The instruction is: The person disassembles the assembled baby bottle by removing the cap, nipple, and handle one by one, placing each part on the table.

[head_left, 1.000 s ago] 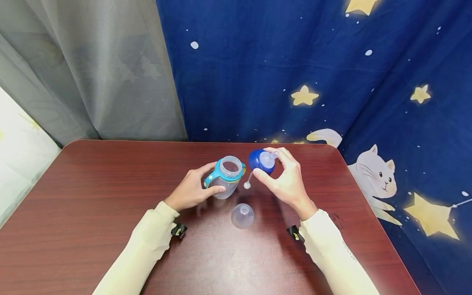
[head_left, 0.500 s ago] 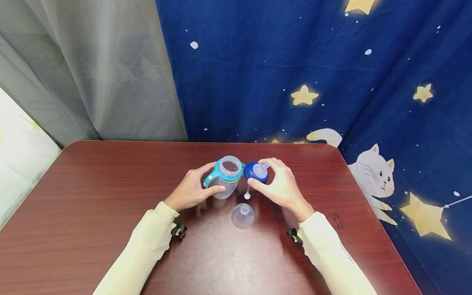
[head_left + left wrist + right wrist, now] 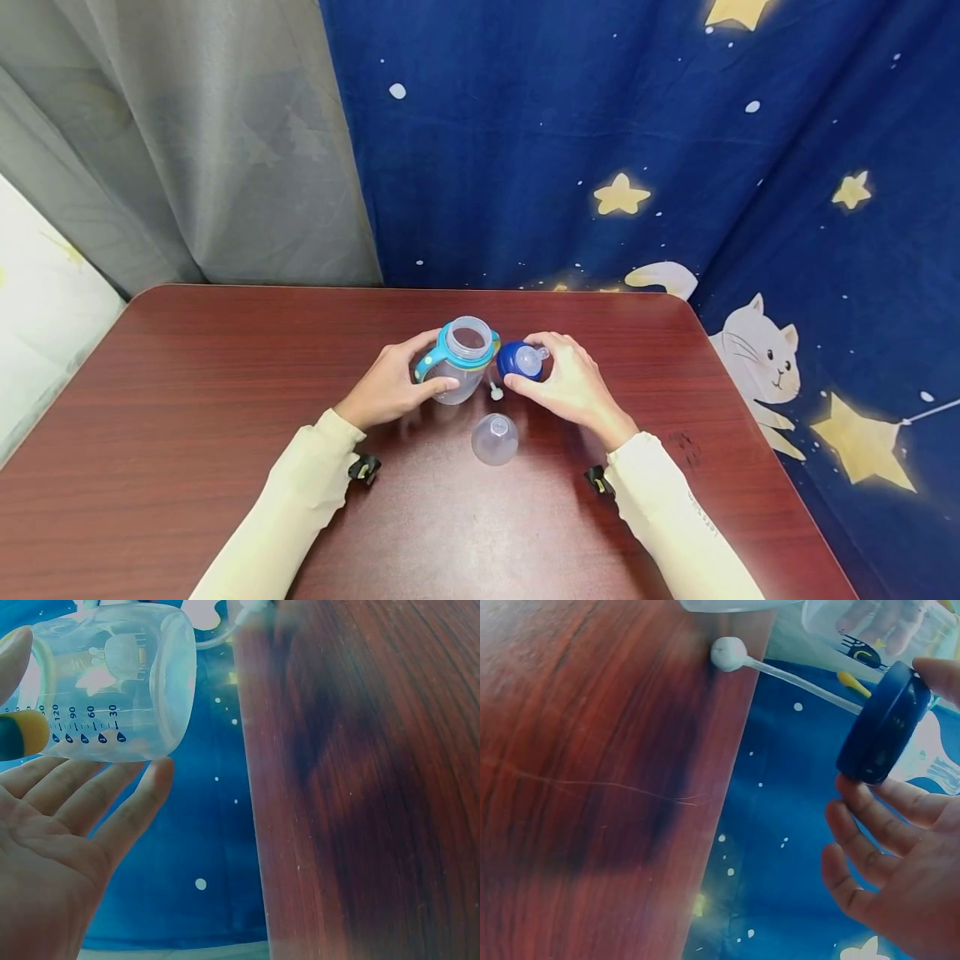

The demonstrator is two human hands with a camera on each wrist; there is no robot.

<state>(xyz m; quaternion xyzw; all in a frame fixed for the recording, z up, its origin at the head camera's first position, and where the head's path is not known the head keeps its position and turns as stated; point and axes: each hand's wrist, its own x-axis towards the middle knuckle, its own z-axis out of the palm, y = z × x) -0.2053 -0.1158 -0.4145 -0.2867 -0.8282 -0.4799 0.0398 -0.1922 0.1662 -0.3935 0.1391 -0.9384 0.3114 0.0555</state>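
My left hand [image 3: 395, 382] grips a clear baby bottle [image 3: 124, 682] around its body, with the thumb on the near side. The bottle has a turquoise collar with handles [image 3: 429, 363], and its uncovered mouth faces up. Just to the right, my right hand [image 3: 568, 385] pinches the blue nipple cap [image 3: 881, 724] between thumb and fingers. A clear nipple [image 3: 529, 360] tilts to the right out of that cap. From its underside runs a thin straw [image 3: 802, 684] ending in a white weighted ball [image 3: 728, 654], low beside the bottle.
A clear dome cover [image 3: 495, 439] rests on the reddish-brown table [image 3: 262, 375], in front of the bottle and between the wrists. Grey [image 3: 225, 150] and blue starry curtains [image 3: 510, 150] hang behind the table's far edge.
My right hand has brought the nipple cap down and left, closer to the bottle. The straw's ball dipped, then rose slightly. The left hand, bottle and dome cover have stayed put.
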